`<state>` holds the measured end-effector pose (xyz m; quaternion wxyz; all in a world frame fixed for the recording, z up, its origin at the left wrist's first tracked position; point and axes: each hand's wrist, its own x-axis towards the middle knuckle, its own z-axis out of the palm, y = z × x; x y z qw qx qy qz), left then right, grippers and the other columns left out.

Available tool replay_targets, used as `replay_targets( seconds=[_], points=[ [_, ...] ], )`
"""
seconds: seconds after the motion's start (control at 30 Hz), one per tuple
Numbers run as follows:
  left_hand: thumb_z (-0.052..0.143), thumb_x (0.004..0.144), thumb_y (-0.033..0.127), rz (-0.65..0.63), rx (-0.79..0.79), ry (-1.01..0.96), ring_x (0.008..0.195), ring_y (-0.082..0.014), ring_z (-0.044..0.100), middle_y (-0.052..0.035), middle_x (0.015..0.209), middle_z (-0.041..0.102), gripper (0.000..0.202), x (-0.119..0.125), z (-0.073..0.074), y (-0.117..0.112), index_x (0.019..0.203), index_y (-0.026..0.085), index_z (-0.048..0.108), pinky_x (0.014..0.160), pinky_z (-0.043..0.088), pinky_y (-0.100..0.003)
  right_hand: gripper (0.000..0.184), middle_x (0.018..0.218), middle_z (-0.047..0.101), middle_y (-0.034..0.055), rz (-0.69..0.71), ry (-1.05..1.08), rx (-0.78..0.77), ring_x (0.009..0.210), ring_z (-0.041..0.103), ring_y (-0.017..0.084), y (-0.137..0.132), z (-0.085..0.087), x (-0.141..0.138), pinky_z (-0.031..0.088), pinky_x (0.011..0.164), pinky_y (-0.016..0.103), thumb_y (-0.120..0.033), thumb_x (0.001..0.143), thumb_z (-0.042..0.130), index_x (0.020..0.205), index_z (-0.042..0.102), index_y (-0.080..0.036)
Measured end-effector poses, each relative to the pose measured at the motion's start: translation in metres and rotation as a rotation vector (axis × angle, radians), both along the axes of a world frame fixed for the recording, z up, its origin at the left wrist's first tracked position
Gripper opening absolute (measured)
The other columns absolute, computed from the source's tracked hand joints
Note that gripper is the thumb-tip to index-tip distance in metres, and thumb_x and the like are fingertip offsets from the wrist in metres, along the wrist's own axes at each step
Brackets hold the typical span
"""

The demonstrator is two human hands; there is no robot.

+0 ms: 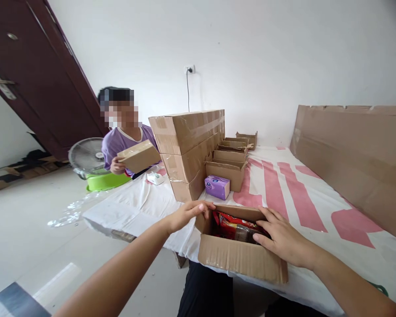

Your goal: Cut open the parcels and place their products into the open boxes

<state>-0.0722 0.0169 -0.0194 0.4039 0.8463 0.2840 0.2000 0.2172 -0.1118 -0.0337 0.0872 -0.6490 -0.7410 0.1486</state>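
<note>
In front of me on the table edge stands an open cardboard box (pixel 242 255), its near flap folded outward. Red snack packets (pixel 231 223) and a clear-wrapped brown item (pixel 242 233) lie inside. My left hand (pixel 188 215) is at the box's far left corner, its fingers bent over the rim. Over the right end of the box, my right hand (pixel 282 240) has its fingers spread, the tips reaching above the opening. Whether those fingertips touch the contents I cannot tell.
Taped cartons (pixel 193 136) form a stacked wall beyond the box. Beside them are a purple tissue pack (pixel 217 187) and several open boxes (pixel 226 171). A person (pixel 128 138) across the table holds a closed carton (pixel 140 157). A large cardboard panel (pixel 353 163) borders the right.
</note>
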Motion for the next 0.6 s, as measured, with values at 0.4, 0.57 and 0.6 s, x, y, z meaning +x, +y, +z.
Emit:
replay_targets(
  seconds=[0.4,0.57,0.6],
  points=[
    [0.073,0.073,0.042,-0.094,-0.098,0.103,0.126,-0.0239,0.053,-0.007,0.143,0.052,0.029,-0.01,-0.005,0.008,0.092,0.024,0.061,0.103,0.043,-0.04,0.009,0.125,0.062,0.012,-0.012,-0.129,0.097,0.115,0.054,0.035,0.025,-0.005,-0.005,0.048,0.09,0.049,-0.03,0.076,0.07,0.075,0.077,-0.023],
    [0.082,0.061,0.035,0.077,0.089,0.229,0.116,-0.0281,0.059,-0.0077,0.126,0.064,0.065,-0.001,0.014,-0.002,0.119,0.022,0.057,0.099,0.047,-0.041,0.016,0.135,0.059,0.0095,-0.004,0.037,0.366,0.128,0.047,0.033,0.034,0.007,-0.003,0.039,0.102,0.052,-0.022,0.082,0.059,0.074,0.072,-0.022],
    [0.085,0.057,0.035,0.08,0.114,0.222,0.115,-0.0293,0.06,-0.0082,0.127,0.063,0.073,0.004,0.019,-0.003,0.123,0.022,0.055,0.099,0.047,-0.042,0.018,0.133,0.06,0.0102,-0.013,0.125,0.424,0.125,0.051,0.031,0.036,0.015,-0.001,0.041,0.101,0.05,-0.023,0.084,0.055,0.075,0.071,-0.021]
  ],
)
